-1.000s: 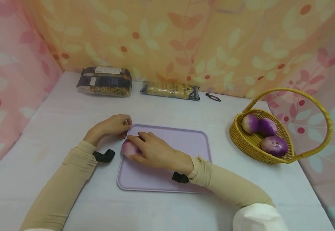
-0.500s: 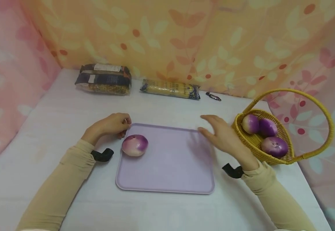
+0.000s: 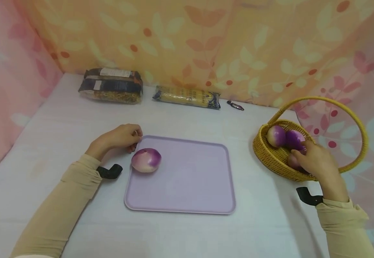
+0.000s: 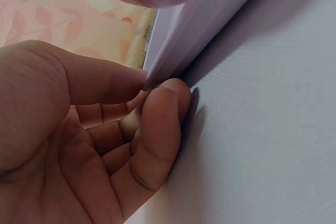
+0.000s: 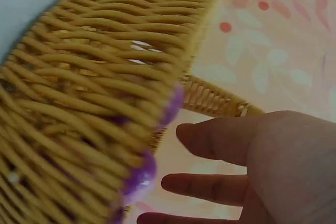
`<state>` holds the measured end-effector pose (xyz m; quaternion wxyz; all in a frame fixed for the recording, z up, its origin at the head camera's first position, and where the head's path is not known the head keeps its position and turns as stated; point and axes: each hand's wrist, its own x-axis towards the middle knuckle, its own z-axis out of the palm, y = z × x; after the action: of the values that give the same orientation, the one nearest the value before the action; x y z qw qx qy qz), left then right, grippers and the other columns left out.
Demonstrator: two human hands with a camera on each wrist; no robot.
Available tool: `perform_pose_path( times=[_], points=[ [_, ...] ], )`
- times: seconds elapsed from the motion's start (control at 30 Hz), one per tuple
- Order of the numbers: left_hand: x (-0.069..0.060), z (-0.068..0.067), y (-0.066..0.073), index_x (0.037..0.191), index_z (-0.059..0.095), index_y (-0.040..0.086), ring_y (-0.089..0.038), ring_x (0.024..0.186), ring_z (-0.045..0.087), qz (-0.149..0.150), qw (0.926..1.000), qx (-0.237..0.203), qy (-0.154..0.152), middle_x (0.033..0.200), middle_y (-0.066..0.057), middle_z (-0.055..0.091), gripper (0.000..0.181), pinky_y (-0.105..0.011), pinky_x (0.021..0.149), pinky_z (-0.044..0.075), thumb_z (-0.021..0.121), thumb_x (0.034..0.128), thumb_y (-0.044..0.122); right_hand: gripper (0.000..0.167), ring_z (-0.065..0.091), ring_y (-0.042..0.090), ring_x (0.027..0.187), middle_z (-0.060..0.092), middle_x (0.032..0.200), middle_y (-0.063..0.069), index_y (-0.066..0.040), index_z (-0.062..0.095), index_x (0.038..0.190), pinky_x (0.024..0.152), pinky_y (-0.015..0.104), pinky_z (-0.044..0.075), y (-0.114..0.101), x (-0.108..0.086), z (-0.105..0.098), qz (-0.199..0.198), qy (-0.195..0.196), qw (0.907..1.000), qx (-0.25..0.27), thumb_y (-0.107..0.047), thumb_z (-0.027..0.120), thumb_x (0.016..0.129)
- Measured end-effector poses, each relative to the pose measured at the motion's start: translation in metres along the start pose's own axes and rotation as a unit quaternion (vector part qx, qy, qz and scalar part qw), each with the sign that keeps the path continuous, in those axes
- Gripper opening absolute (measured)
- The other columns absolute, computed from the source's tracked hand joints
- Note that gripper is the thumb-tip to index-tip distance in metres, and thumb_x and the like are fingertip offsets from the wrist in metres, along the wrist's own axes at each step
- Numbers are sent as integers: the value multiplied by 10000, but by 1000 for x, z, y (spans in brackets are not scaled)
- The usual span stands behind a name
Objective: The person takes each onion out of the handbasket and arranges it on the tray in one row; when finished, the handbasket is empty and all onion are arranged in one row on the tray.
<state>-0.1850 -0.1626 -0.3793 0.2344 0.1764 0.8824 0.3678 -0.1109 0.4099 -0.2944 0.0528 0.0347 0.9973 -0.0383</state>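
Three purple vegetables (image 3: 276,136) in basket (image 3: 267,162), one on tray (image 3: 187,179).

Leaf-printed cloth (image 3: 187,43) hangs behind a white table (image 3: 180,233).

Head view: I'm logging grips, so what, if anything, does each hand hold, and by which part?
The left hand pinches the lilac tray by its far-left corner. The right hand, spread open at the basket, appears to hold nothing.
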Motion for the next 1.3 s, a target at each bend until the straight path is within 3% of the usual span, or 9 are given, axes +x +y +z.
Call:
perform_pose_path(
  times=[0.13, 0.27, 0.43, 0.67, 0.8, 0.93, 1.07, 1.17, 1.3],
  points=[
    [0, 0, -1, 1070, 543, -33, -156, 567, 601, -62, 10000, -39, 18, 679, -75, 602, 165, -293, 609, 494, 485, 972, 86, 506, 575, 542, 921, 575, 1096, 392, 94, 550, 1145, 698, 611, 460, 6, 0, 8, 151, 1, 9997, -178, -362, 464, 940],
    [2, 1, -3, 1080, 543, -32, -156, 570, 602, -55, 10000, -32, 11, 684, -72, 603, 174, -292, 618, 488, 484, 972, 93, 392, 583, 438, 764, 593, 957, 312, 4, 605, 906, 527, 485, 419, 8, -1, 16, 407, 14, 9989, -227, -336, 412, 938],
    [2, 3, -5, 1075, 540, -39, -154, 560, 601, -68, 10000, -42, 27, 673, -74, 606, 173, -290, 608, 492, 476, 968, 81, 328, 548, 398, 715, 576, 886, 275, -15, 594, 791, 475, 444, 386, 8, -1, 22, 483, 145, 9981, -354, -286, 432, 879],
    [1, 1, -2, 1061, 548, -23, -153, 554, 601, -63, 9999, 89, 63, 658, -65, 611, 159, -279, 617, 477, 481, 973, 91, 388, 560, 465, 751, 576, 907, 330, 98, 558, 933, 579, 557, 443, 11, 2, 28, 136, 352, 9983, -444, -278, 604, 846],
    [1, 2, -4, 1049, 552, -15, -148, 553, 599, -47, 9999, 64, 99, 661, -62, 610, 152, -279, 600, 488, 478, 973, 93, 416, 560, 454, 680, 578, 855, 330, 98, 529, 884, 545, 518, 431, 8, 3, 29, 234, 483, 9980, -340, -317, 529, 892],
    [4, 3, -5, 1040, 553, -11, -149, 560, 596, -14, 10000, 62, 30, 669, -63, 609, 149, -280, 599, 489, 473, 976, 96, 478, 562, 502, 761, 564, 918, 353, 88, 546, 908, 558, 536, 429, 5, -4, 31, 408, 755, 9961, -204, -387, 493, 923],
    [4, 3, -4, 1045, 552, -18, -152, 560, 595, 7, 10000, 75, 29, 672, -71, 608, 151, -282, 599, 494, 470, 973, 87, 558, 525, 578, 927, 541, 1059, 400, 111, 552, 1131, 696, 642, 431, -6, -6, 23, 270, 1102, 9935, 49, -405, 448, 948],
    [3, 2, -4, 1045, 552, -23, -151, 557, 599, -6, 10000, 65, 75, 675, -78, 610, 152, -283, 597, 501, 472, 968, 80, 628, 485, 595, 1049, 513, 1208, 418, 95, 464, 1334, 845, 697, 395, -19, -6, 12, 77, 1087, 9936, 290, -415, 430, 969],
    [2, 2, -4, 1049, 550, -25, -150, 559, 603, -81, 9999, 36, 101, 685, -82, 613, 155, -281, 597, 505, 471, 966, 79, 649, 458, 582, 1159, 479, 1336, 386, 40, 405, 1432, 944, 709, 354, -43, -9, -3, -162, 1095, 9923, 561, -426, 441, 982]
  ],
)
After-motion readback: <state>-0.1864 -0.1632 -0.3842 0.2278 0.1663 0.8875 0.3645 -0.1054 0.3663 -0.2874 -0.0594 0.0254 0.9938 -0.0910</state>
